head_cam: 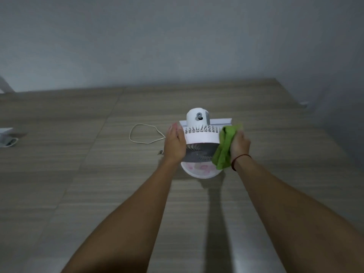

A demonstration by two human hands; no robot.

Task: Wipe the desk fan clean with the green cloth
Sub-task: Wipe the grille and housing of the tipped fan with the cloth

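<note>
At frame centre, the left hand [175, 143] lies flat, fingers together, against the white desk fan [201, 142]; the right hand [239, 144] grips the green cloth [225, 148] against its right side.

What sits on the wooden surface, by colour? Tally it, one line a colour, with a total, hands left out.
White: 3 – round plastic desk fan, looped power cord, boxy object at the left edge
Green: 1 – crumpled cleaning cloth, held against the fan
Total: 4
</note>
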